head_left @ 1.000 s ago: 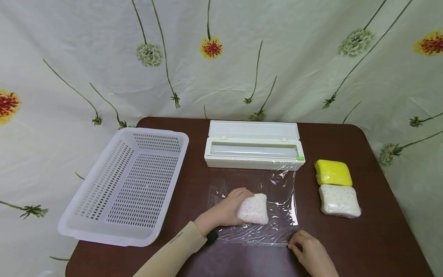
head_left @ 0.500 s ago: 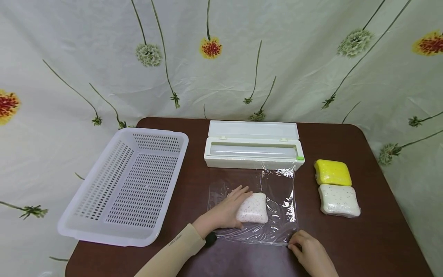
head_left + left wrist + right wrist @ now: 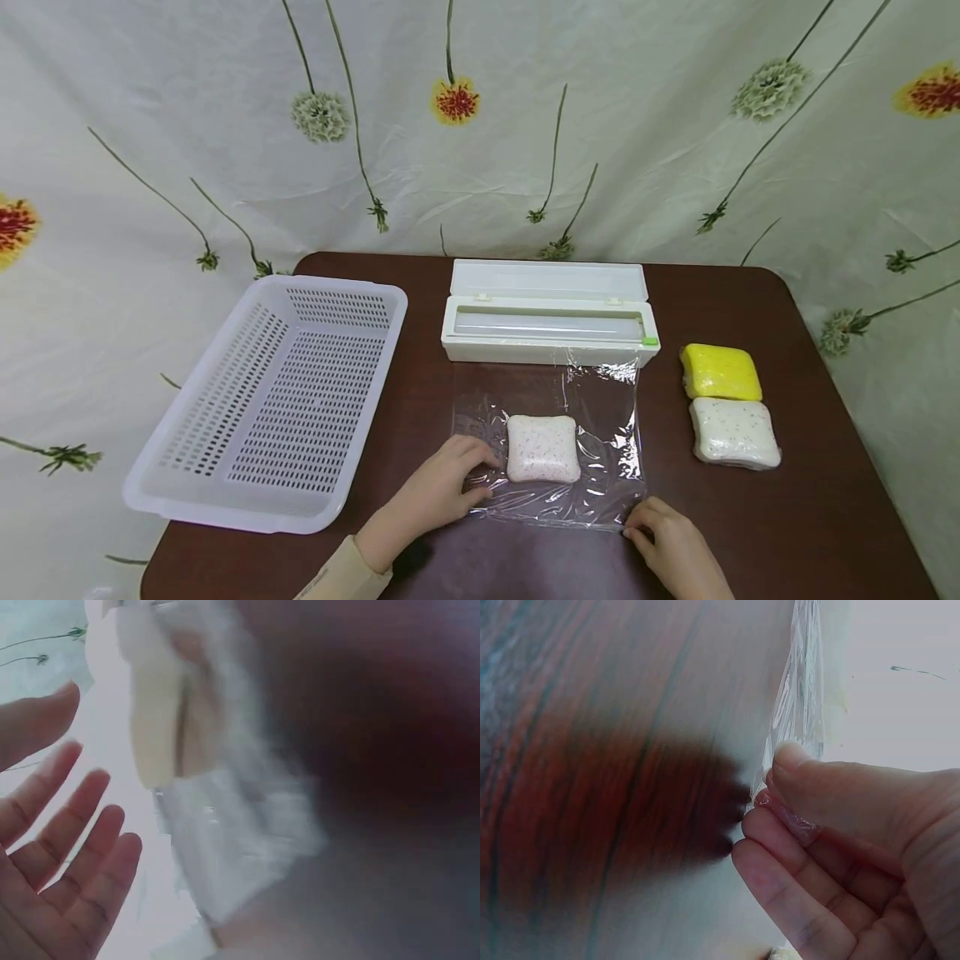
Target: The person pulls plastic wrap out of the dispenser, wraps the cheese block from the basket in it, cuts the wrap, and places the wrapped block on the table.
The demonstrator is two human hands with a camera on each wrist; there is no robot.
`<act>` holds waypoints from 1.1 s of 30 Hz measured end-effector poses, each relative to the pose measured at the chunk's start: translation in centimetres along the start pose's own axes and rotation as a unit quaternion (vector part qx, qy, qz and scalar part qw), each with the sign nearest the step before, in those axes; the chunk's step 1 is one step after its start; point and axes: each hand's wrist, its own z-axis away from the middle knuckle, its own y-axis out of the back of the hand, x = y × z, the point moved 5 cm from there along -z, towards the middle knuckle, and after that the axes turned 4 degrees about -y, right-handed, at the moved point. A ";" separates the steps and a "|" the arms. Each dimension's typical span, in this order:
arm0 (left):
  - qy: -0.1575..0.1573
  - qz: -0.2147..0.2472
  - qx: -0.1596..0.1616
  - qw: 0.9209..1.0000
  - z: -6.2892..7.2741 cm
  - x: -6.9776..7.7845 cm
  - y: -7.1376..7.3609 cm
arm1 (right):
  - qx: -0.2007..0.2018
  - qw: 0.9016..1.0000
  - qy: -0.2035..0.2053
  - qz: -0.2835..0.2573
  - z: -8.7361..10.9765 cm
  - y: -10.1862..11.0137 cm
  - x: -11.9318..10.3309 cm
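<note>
A speckled white block, like a bar of soap [image 3: 543, 450], lies on a clear sheet of plastic wrap [image 3: 600, 400] drawn out of the dispenser box [image 3: 551, 350]. Just left of the bar is my left hand [image 3: 442, 483], its fingers parted and nothing between them; the left wrist view shows this hand [image 3: 67, 855] with relaxed fingers, apart from the blurred bar [image 3: 157, 727]. At the sheet's near right corner my right hand [image 3: 675, 546] pinches the film. In the right wrist view thumb and fingers of that hand [image 3: 840, 847] hold the gathered wrap edge [image 3: 799, 697].
A white perforated basket [image 3: 363, 417] stands at the left of the dark table [image 3: 825, 533]. On the right lie a yellow wrapped bar [image 3: 722, 372] and a speckled white wrapped bar [image 3: 737, 433], side by side. The dispenser's lid [image 3: 547, 281] is raised at the back.
My left hand has let go of the speckled bar and drawn back to the left and nearer. The bar stays on the film, and my right hand keeps its pinch on the corner.
</note>
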 end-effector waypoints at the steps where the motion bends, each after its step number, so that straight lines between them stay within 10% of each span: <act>1: -0.001 -0.004 -0.002 1.000 0.6 -0.1 -0.1 | 0.000 1.000 0.000 0.000 0.0 0.0 0.0; 19: 0.037 -0.050 -0.025 0.998 4.8 -1.5 -1.1 | -0.011 1.000 -0.009 -0.003 0.2 0.0 0.2; 33: 0.023 -0.068 0.065 0.995 5.1 -1.4 -0.2 | 0.003 1.000 -0.003 0.002 0.3 0.8 0.2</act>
